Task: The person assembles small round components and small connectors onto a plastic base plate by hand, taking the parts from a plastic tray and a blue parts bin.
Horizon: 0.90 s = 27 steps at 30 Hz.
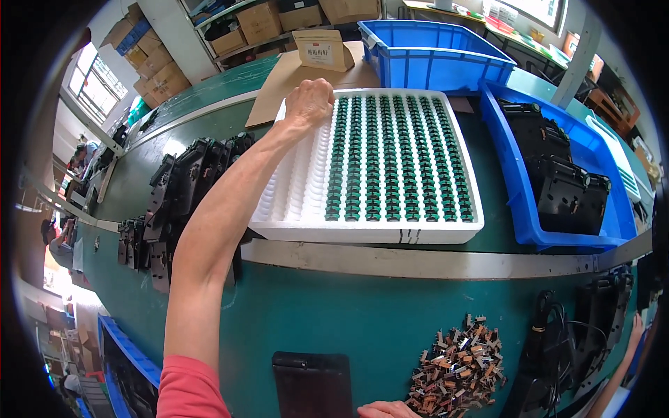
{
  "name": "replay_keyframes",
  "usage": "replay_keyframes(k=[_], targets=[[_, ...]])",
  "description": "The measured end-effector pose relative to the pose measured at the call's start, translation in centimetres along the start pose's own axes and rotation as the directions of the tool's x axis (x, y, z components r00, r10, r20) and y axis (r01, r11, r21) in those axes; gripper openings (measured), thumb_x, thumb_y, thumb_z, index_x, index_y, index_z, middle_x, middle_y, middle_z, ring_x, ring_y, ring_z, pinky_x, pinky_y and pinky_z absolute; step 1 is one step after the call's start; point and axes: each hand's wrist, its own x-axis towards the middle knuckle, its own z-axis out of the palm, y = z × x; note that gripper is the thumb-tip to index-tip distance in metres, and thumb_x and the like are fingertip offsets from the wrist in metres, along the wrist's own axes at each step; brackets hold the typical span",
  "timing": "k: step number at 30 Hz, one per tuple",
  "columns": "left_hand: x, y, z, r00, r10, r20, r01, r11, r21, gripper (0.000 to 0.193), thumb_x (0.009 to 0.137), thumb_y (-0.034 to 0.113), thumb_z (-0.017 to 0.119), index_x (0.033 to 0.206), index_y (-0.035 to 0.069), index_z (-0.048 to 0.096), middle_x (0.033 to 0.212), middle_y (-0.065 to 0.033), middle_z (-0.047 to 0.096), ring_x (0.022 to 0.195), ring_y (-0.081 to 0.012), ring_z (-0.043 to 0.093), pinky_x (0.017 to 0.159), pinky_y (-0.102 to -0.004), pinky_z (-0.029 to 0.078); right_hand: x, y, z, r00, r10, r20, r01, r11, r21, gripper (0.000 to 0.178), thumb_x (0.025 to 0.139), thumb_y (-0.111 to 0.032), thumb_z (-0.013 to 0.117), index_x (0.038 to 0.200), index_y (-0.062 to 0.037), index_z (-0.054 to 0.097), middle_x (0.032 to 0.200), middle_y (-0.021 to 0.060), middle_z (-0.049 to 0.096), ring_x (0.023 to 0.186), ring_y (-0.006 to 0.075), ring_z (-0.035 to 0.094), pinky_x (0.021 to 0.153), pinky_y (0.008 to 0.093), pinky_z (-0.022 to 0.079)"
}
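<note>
Left hand [310, 103], fingers curled over white tray [362, 233], apparently picks or places, next likely needing careful alignment; grip indeterminable, likewise right hand [387, 410].

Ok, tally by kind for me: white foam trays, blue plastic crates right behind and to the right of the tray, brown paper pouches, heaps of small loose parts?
White foam tray: 1
Blue plastic crates: 2
Brown paper pouch: 1
Heap of small loose parts: 1
Total: 5
</note>
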Motion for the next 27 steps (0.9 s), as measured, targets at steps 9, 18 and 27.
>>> replay_keyframes(k=[9,18,27], targets=[[-2.9,-0.2,-5.7,0.997,-0.066,-0.035,0.052,0.951,-0.304,0.009,0.071,0.005,0.073,0.078,0.002,0.072,0.076,-0.0107,0.07,0.07,-0.0197,0.067,0.067,-0.0322,0.053,-0.4,0.3,0.1,1.0,-0.009,0.021,0.009,1.0,0.006,0.02,0.075,0.008,0.066,0.094,0.0005,0.066,0.089,0.0146,0.064,0.078,0.0307,0.063,0.068,0.0351,0.052],[-18.7,11.7,-17.2,0.99,0.121,0.076,-0.039,0.741,-0.671,0.009,0.076,0.0,0.07,0.084,0.003,0.069,0.079,-0.003,0.069,0.074,-0.0109,0.064,0.067,-0.0284,0.051,-0.9,1.0,0.0,0.983,0.168,0.073,-0.181,0.953,0.244,0.034,0.077,0.009,0.064,0.111,0.0019,0.061,0.1,0.0147,0.064,0.088,0.024,0.065,0.073,0.0318,0.055],[-32.2,17.1,-20.1,0.927,0.137,0.35,0.276,0.386,-0.88,0.014,0.077,-0.01,0.068,0.088,-0.004,0.064,0.088,-0.0054,0.06,0.077,-0.011,0.06,0.072,-0.0234,0.051,0.4,-2.6,0.9,0.963,0.251,0.098,-0.236,0.611,0.756,0.038,0.09,0.001,0.06,0.127,0.0032,0.05,0.115,0.0131,0.061,0.103,0.0183,0.062,0.087,0.0307,0.053]])
